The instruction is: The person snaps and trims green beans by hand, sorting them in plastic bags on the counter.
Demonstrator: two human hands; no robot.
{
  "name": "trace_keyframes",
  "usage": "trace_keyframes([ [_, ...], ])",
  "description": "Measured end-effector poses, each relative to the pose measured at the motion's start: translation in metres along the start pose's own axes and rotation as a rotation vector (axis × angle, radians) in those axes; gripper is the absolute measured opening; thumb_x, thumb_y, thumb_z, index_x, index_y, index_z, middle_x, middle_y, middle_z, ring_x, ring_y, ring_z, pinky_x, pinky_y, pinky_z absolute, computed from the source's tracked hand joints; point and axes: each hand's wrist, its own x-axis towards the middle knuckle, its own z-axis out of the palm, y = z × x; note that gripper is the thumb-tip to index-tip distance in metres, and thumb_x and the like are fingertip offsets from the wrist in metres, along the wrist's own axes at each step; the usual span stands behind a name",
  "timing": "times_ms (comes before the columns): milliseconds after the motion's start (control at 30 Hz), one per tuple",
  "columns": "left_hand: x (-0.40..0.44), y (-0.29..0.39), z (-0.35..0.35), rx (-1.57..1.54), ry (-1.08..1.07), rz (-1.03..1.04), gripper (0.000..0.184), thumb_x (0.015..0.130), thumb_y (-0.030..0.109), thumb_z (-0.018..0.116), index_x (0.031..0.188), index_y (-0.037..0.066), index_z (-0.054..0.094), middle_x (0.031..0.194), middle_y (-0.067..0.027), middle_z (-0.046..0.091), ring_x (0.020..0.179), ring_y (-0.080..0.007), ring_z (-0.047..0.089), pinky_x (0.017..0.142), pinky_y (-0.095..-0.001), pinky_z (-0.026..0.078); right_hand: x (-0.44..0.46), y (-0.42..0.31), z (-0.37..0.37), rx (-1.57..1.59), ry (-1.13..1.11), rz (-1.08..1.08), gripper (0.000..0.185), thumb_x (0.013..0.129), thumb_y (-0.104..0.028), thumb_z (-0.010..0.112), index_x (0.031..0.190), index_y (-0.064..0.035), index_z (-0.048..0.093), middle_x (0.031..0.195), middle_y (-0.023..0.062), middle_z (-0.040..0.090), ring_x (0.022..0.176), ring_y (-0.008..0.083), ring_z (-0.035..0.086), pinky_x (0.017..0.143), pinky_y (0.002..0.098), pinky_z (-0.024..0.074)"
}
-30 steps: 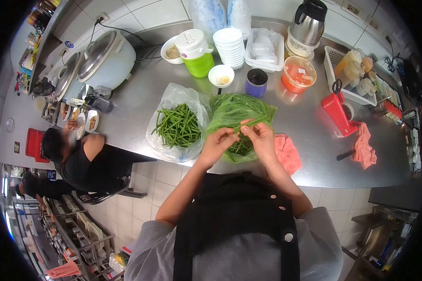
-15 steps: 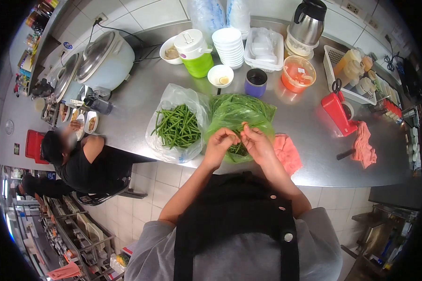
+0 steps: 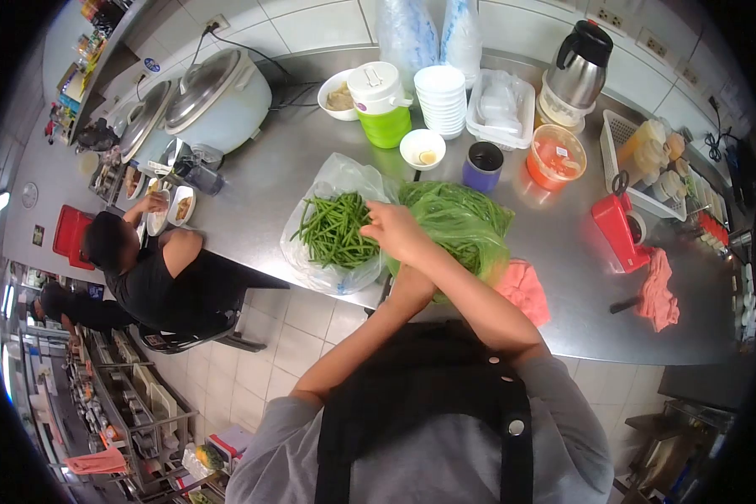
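Note:
My right hand [image 3: 390, 227] is over the right edge of the cut green beans [image 3: 336, 231], its visible fingers apart with nothing seen between them. These beans lie in a clear plastic bag [image 3: 357, 172] on the steel counter. My right forearm crosses above my left hand [image 3: 415, 282], which is by the lower edge of a green plastic bag [image 3: 481, 220]; its fingers are hidden. More green beans [image 3: 449, 196] fill this green bag.
A pink cloth [image 3: 525, 291] lies right of the green bag. Behind stand a small white bowl [image 3: 422, 149], a purple cup [image 3: 482, 166], a green jug [image 3: 381, 126] and an orange tub [image 3: 556, 158]. A person [image 3: 155, 277] sits at the left.
My right hand has moved left, across my left hand, to the clear bag. My left hand has dropped lower beneath the right forearm. The view has shifted slightly.

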Motion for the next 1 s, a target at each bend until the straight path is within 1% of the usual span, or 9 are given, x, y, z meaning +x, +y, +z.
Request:
trace_keyframes([
  [100, 0.000, -0.002, -0.014, 0.241, -0.058, 0.058, 0.024, 0.087, 0.019, 0.055, 0.093, -0.002, 0.066, 0.104, -0.0235, 0.063, 0.095, -0.0411, 0.060, 0.083, -0.0488, 0.047, -0.019, -0.017, -0.054, 0.037, -0.223, 0.165, 0.017, 0.083, -0.015, 0.068, 0.088, 0.0008, 0.066, 0.081, 0.0156, 0.070, 0.071, 0.0282, 0.068, 0.065, 0.0357, 0.0518],
  [167, -0.008, -0.010, -0.019, 0.357, -0.275, -0.137, 0.021, 0.083, 0.019, 0.063, 0.093, 0.000, 0.066, 0.105, -0.0218, 0.063, 0.092, -0.0401, 0.061, 0.082, -0.0473, 0.047, -0.041, -0.004, -0.086, -0.146, -0.364, 0.088, 0.011, 0.079, -0.011, 0.064, 0.084, -0.0009, 0.067, 0.072, 0.0150, 0.068, 0.068, 0.0284, 0.067, 0.062, 0.0360, 0.0509],
  [233, -0.003, -0.006, -0.027, 0.345, -0.227, -0.162, 0.021, 0.077, 0.017, 0.070, 0.092, 0.002, 0.067, 0.105, -0.0203, 0.063, 0.090, -0.0389, 0.062, 0.080, -0.0464, 0.048, -0.055, 0.009, -0.103, -0.369, -0.597, 0.382, 0.011, 0.077, -0.006, 0.063, 0.086, -0.0024, 0.068, 0.081, 0.0154, 0.069, 0.075, 0.0299, 0.067, 0.066, 0.0374, 0.0512],
  [267, 0.002, 0.000, -0.031, 0.322, -0.204, -0.156, 0.022, 0.076, 0.014, 0.073, 0.093, 0.002, 0.067, 0.103, -0.0194, 0.064, 0.091, -0.0391, 0.062, 0.081, -0.0467, 0.048, -0.068, 0.034, -0.102, -0.370, -0.590, 0.387, 0.011, 0.077, -0.006, 0.063, 0.086, -0.0024, 0.068, 0.081, 0.0154, 0.069, 0.075, 0.0299, 0.067, 0.066, 0.0374, 0.0512],
  [333, 0.012, 0.009, -0.033, 0.325, -0.169, -0.152, 0.021, 0.078, 0.012, 0.071, 0.097, 0.003, 0.067, 0.100, -0.0174, 0.064, 0.093, -0.0387, 0.061, 0.082, -0.0465, 0.048, -0.095, 0.092, -0.087, -0.534, -0.016, 0.052, 0.008, 0.077, -0.007, 0.065, 0.084, -0.0040, 0.068, 0.090, 0.0137, 0.068, 0.084, 0.0311, 0.067, 0.071, 0.0397, 0.0512],
  [433, 0.021, 0.009, -0.029, 0.302, -0.132, -0.093, 0.020, 0.081, 0.010, 0.068, 0.100, 0.004, 0.067, 0.098, -0.0158, 0.065, 0.096, -0.0381, 0.061, 0.084, -0.0462, 0.048, -0.103, 0.087, -0.098, -0.441, -0.229, -0.015, 0.012, 0.075, -0.008, 0.067, 0.087, -0.0062, 0.069, 0.094, 0.0109, 0.067, 0.090, 0.0305, 0.066, 0.076, 0.0410, 0.0509],
  [667, 0.016, 0.014, -0.030, 0.125, -0.288, -0.084, 0.016, 0.086, 0.011, 0.063, 0.099, 0.003, 0.068, 0.097, -0.0180, 0.065, 0.093, -0.0379, 0.062, 0.083, -0.0452, 0.049, -0.120, 0.065, -0.101, -0.582, -0.229, 0.108, 0.013, 0.077, -0.007, 0.066, 0.089, -0.0081, 0.066, 0.093, 0.0117, 0.066, 0.089, 0.0311, 0.065, 0.073, 0.0417, 0.0505],
  [733, 0.014, 0.013, -0.030, 0.118, -0.283, -0.104, 0.017, 0.088, 0.012, 0.061, 0.100, 0.002, 0.068, 0.096, -0.0181, 0.065, 0.093, -0.0383, 0.062, 0.082, -0.0448, 0.049, -0.120, 0.061, -0.105, -0.545, -0.045, 0.006, 0.011, 0.077, -0.007, 0.066, 0.087, -0.0063, 0.064, 0.089, 0.0126, 0.065, 0.085, 0.0320, 0.064, 0.072, 0.0425, 0.0503],
  [1000, 0.018, 0.021, -0.037, 0.015, -0.217, -0.161, 0.016, 0.088, 0.011, 0.062, 0.097, -0.001, 0.069, 0.090, -0.0175, 0.067, 0.076, -0.0332, 0.065, 0.071, -0.0393, 0.051, -0.122, 0.049, -0.104, -0.583, 0.055, 0.000, 0.010, 0.079, -0.006, 0.065, 0.089, -0.0050, 0.064, 0.091, 0.0145, 0.064, 0.088, 0.0341, 0.063, 0.076, 0.0446, 0.0498],
])
